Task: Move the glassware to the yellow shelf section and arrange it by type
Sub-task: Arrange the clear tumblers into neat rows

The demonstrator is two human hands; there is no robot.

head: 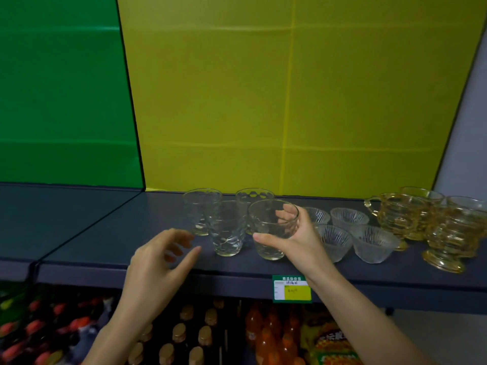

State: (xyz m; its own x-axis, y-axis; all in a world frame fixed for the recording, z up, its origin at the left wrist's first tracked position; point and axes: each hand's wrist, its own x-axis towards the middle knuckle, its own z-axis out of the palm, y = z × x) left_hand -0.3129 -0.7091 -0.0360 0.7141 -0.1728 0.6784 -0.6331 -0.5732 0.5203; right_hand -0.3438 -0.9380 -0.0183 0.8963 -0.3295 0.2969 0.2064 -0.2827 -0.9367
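On the dark shelf board [110,233] in front of the yellow back panel [290,101] stand clear dimpled tumblers: one at the front [226,230] and two behind it [201,209] [254,200]. My right hand [295,233] grips another clear tumbler [271,227] by its side, thumb in front and fingers behind, its base at the shelf. My left hand [160,262] hovers to the left of the front tumbler, fingers loosely curled and holding nothing. Several small frosted glass bowls [369,243] sit to the right of my right hand. Amber handled cups [400,214] stand at the far right.
A green back panel [58,101] covers the shelf section to the left. A green and yellow price tag [292,289] hangs on the shelf's front edge. Below are bottles with cork-coloured caps [184,335], orange drink bottles [266,333] and red-capped bottles [39,327].
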